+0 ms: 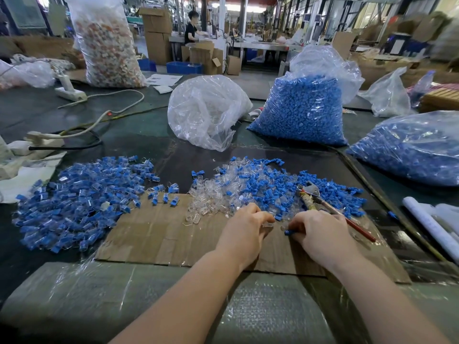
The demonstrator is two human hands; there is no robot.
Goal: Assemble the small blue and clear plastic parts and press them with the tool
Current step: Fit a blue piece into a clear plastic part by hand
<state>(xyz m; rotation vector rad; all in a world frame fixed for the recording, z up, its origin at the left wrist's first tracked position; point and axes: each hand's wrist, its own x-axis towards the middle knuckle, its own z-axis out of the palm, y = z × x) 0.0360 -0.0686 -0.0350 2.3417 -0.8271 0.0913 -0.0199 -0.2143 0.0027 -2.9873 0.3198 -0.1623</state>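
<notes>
Head view, where are the parts?
— Left hand [244, 225] pinches a small clear plastic shell [267, 223]; right hand [316, 229] grips a small blue plastic plug [288, 232], both over the brown cardboard sheet's [154, 234] far edge
— Gap?
— Narrow, plug pointing leftward at the shell

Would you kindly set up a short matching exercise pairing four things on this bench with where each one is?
Things:
1. pressing tool
2. left hand
3. right hand
4. assembled pile

Places:
A. far left of the cardboard
B. pinching a clear part
C. lying on the loose parts at the right
D. holding a blue part

Pairs: 1-C, 2-B, 3-D, 4-A
</notes>
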